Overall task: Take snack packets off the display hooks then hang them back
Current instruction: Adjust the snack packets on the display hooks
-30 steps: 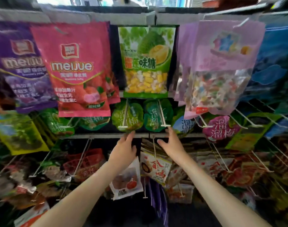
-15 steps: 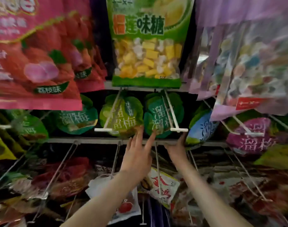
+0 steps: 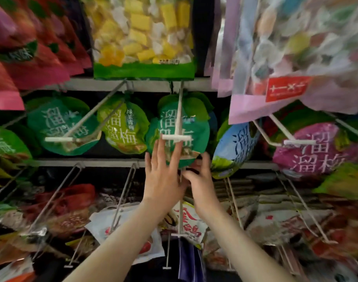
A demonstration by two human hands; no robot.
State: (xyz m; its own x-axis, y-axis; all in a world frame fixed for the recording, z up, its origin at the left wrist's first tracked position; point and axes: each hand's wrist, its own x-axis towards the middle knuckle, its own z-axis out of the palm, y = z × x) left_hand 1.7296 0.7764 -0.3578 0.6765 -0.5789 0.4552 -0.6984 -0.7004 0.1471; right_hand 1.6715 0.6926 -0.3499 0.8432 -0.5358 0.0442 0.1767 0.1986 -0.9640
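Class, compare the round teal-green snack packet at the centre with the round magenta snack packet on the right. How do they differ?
Colour: the teal-green packet is dark green, the magenta packet pink-purple. Touch: the left hand and right hand are on the teal-green packet; the magenta packet hangs untouched. Both are round with large white characters.

This is looking like a shop's snack display: sealed printed packets, such as the yellow candy bag point(image 3: 141, 37) at top centre and the round green packet point(image 3: 196, 127) mid-frame, are hanging in crowded rows from wire hooks point(image 3: 179, 110) jutting off grey rails point(image 3: 82, 162) across the frame.
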